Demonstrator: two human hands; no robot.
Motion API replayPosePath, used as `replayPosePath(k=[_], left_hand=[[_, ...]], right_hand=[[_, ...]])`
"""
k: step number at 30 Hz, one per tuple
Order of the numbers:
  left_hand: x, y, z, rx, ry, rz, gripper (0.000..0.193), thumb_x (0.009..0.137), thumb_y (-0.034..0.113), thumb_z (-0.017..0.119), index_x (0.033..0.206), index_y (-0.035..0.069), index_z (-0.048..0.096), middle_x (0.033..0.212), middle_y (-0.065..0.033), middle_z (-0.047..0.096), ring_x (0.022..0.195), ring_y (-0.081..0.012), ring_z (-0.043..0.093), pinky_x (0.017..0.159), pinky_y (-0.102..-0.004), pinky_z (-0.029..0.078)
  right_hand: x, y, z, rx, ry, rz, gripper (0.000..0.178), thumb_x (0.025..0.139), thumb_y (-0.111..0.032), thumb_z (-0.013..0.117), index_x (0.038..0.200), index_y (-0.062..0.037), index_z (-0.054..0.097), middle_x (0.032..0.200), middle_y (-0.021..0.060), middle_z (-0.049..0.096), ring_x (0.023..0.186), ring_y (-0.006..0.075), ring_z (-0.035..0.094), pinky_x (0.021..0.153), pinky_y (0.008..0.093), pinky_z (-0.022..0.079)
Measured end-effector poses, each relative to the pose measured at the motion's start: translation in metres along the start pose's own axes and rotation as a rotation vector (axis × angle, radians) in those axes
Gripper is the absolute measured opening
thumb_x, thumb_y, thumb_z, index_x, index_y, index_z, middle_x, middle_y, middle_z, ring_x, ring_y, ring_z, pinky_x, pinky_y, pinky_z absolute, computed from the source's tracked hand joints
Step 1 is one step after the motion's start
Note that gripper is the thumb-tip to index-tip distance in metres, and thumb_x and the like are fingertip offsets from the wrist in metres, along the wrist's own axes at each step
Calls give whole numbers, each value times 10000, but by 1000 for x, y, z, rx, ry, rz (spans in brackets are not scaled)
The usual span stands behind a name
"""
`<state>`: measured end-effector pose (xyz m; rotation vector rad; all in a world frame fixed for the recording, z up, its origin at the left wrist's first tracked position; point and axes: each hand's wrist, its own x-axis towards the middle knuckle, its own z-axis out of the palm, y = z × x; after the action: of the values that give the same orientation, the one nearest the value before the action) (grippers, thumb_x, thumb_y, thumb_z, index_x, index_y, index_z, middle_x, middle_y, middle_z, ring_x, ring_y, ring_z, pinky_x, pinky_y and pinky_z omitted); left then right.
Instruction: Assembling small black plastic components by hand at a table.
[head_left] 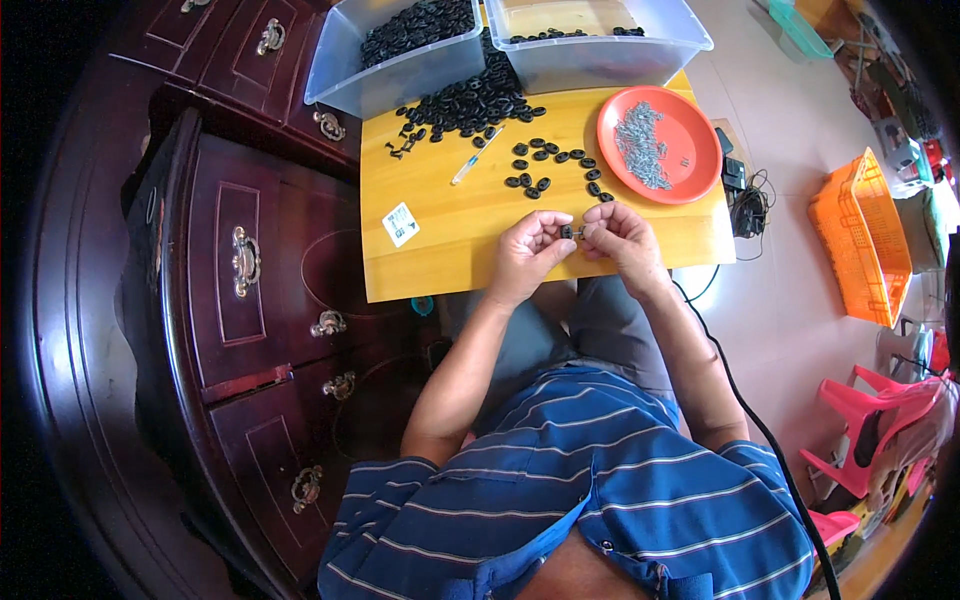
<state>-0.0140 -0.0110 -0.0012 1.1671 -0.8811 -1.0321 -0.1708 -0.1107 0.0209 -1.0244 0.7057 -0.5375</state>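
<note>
Above the table's near edge, my left hand [525, 258] pinches a small black plastic part [567, 231] between thumb and fingertips. Facing it, my right hand [626, 243] is closed on a small metal pin [580, 232], its tip against or very near the black part; the fingers partly hide both. Just beyond my hands, several loose black oval parts with holes [540, 155] form a curved row on the yellow tabletop [450, 250]. To the right, a round red plate [702, 165] carries a heap of small silvery metal pins [640, 145].
Two clear plastic bins stand at the back: the left bin [400, 85] is full of black parts, the right bin [600, 62] holds fewer. A black heap [480, 105] spills before them. A thin pen-like stick [478, 155] and white label [400, 225] lie left. Dark drawers [245, 260] flank the table.
</note>
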Motion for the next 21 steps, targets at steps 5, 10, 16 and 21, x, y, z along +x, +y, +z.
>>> replayPosePath(k=[5, 10, 16, 21], left_hand=[[1, -5, -2, -34, -23, 22, 302, 866, -43, 691, 1155, 5, 617, 917, 23, 620, 817, -33, 582, 760, -186, 496], [0, -9, -3, -6, -30, 24, 293, 869, -38, 690, 1149, 11, 618, 921, 24, 622, 825, -32, 584, 763, -187, 497], [1, -8, -2, 50, -36, 32, 285, 867, -42, 689, 1137, 21, 623, 917, 25, 626, 820, -31, 586, 761, -188, 499], [0, -10, -2, 57, -35, 41, 282, 859, -53, 691, 1125, 19, 627, 915, 22, 630, 820, -29, 588, 755, -188, 502]], right_hand=[[1, 2, 0, 9, 4, 6, 138, 912, -59, 639, 1042, -44, 599, 862, 1, 630, 754, 80, 600, 687, 235, 504], [-1, -1, 2, 10, 14, 19, 130, 914, -62, 637, 1038, -45, 601, 861, 2, 633, 751, 82, 606, 684, 234, 506], [-2, -1, 2, -16, 27, 23, 125, 915, -62, 633, 1036, -55, 602, 863, 2, 638, 752, 82, 611, 681, 232, 510], [-2, 0, 0, -18, 14, 19, 122, 912, -59, 633, 1030, -56, 603, 852, 3, 641, 739, 81, 609, 678, 226, 510]])
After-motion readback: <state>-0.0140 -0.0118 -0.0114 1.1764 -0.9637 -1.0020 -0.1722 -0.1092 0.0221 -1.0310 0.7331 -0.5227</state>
